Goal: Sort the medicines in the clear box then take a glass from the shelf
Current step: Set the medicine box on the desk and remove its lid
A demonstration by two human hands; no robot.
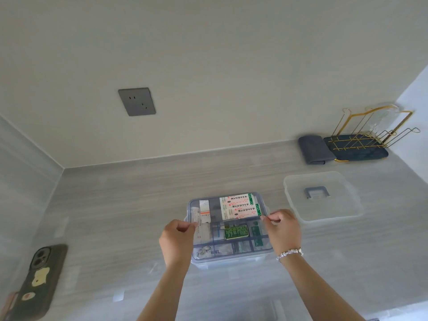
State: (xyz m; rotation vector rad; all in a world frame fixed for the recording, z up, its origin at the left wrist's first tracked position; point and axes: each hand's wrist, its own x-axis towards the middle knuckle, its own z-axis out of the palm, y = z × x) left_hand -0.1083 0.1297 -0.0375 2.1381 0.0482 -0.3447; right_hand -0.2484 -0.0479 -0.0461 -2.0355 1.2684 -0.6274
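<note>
A clear box (pixel 231 257) with a blue-tinted inner tray stands on the grey counter in front of me. In it lie two white medicine cartons (pixel 239 206), a green packet (pixel 236 231) and small boxes at the left (pixel 204 210). My left hand (pixel 177 239) pinches the tray's left edge. My right hand (pixel 283 230), with a bead bracelet, pinches its right edge. At the far right a gold wire rack (pixel 370 133) on a dark tray holds a clear glass (pixel 379 117), upside down.
The box's clear lid (pixel 342 205) with a grey handle lies to the right. A folded grey cloth (pixel 313 148) sits beside the rack. A phone in a dark case (pixel 38 280) lies at the left. A wall socket (pixel 137 101) is above.
</note>
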